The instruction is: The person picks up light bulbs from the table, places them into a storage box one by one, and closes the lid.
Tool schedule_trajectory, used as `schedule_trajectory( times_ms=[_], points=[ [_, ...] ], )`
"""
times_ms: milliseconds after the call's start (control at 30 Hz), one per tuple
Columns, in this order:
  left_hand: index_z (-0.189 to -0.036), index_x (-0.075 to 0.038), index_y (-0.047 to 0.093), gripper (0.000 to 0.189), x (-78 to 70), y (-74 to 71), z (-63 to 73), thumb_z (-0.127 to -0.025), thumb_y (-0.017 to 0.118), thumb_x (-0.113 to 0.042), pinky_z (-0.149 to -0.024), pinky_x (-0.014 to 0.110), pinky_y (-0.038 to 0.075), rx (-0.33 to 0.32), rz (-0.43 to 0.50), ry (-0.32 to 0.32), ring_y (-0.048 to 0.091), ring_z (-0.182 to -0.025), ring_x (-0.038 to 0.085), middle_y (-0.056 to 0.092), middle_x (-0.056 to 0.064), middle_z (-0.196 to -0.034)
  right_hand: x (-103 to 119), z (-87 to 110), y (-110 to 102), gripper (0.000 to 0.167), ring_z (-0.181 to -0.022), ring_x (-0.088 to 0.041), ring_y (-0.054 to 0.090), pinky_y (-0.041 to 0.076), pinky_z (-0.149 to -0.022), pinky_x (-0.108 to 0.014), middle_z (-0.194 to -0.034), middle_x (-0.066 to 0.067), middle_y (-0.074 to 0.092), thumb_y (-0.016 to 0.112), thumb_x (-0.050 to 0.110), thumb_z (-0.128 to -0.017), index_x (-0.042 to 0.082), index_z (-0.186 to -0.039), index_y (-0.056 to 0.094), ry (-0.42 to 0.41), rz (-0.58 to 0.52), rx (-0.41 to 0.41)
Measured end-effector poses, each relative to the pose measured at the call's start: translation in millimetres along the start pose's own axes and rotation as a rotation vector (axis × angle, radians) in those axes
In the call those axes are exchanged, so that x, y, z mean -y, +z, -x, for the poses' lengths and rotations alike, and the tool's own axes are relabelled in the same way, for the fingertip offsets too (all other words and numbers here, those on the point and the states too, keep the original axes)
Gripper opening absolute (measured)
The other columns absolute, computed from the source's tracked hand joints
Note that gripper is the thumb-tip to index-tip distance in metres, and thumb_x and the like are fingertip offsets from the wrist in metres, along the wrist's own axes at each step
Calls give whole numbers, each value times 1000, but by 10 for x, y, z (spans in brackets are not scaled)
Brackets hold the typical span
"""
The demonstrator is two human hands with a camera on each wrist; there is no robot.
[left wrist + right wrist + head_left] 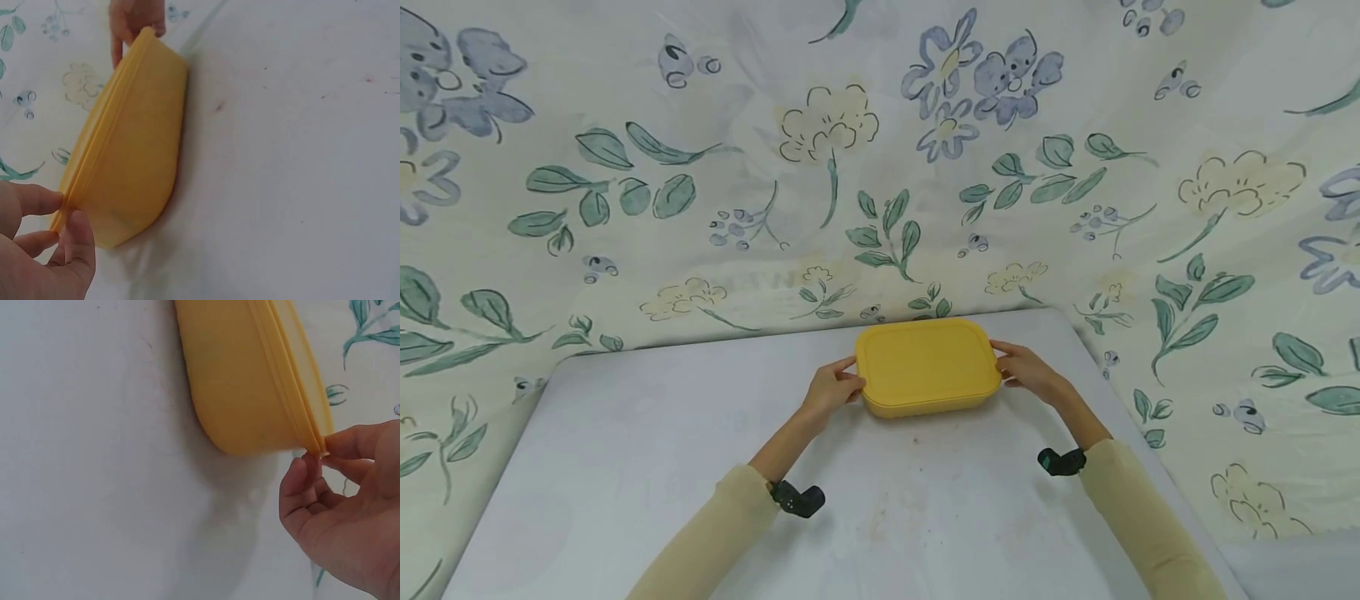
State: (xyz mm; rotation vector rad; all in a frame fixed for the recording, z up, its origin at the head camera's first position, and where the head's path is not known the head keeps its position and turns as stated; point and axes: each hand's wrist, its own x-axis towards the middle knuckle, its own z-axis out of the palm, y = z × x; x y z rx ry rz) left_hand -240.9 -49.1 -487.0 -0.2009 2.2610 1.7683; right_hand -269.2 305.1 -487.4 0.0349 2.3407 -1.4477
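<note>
A yellow rectangular container (928,360) with rounded corners and a fitted lid is at the far side of the white table. At its left end, my left hand (832,388) pinches the rim between thumb and fingers. My right hand (1032,372) grips the opposite end; in the right wrist view its thumb and fingertips pinch the lid's edge at a corner. The container's side wall (134,144) shows in the left wrist view, tapering toward the base. The lid looks closed, so what is inside is hidden.
The white table (647,450) carries small dark specks and faint reddish smudges in front of the container. Right behind its far edge hangs a floral cloth (745,108), which also runs down the right side. Dark camera mounts (797,498) sit on both wrists.
</note>
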Motion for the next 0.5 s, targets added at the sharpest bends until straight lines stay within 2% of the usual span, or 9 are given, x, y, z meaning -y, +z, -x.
schedule_trajectory(
  times_ms=[100,200,367,500],
  points=[
    [-146,-1,48,55,10,-10,3,-94,64,-2,-66,18,53,5,1,6,59,-74,12,62,12,-97,-20,4,6,58,-94,-23,54,50,-86,-35,-115,-15,54,43,10,-102,2,-157,25,-8,-40,16],
    [-147,-1,46,56,22,-22,3,-94,64,-5,-68,21,53,17,-44,32,61,-78,16,62,14,-102,-34,13,17,59,-95,-23,54,50,-85,-34,-117,-15,54,42,12,-102,4,-158,24,-7,-11,-1],
    [-149,-2,45,57,76,-65,6,-97,63,-18,-75,32,54,33,-296,141,65,-98,28,63,18,-120,-71,49,42,59,-104,-28,52,50,-88,-39,-127,-19,52,39,17,-103,7,-159,21,-1,95,-34],
    [-148,1,44,57,112,-142,36,-99,60,-23,-90,45,53,23,-507,276,60,-114,37,57,24,-132,-133,92,54,56,-112,-37,50,47,-92,-49,-132,-27,50,40,20,-105,4,-157,28,-108,298,-89]
  ],
)
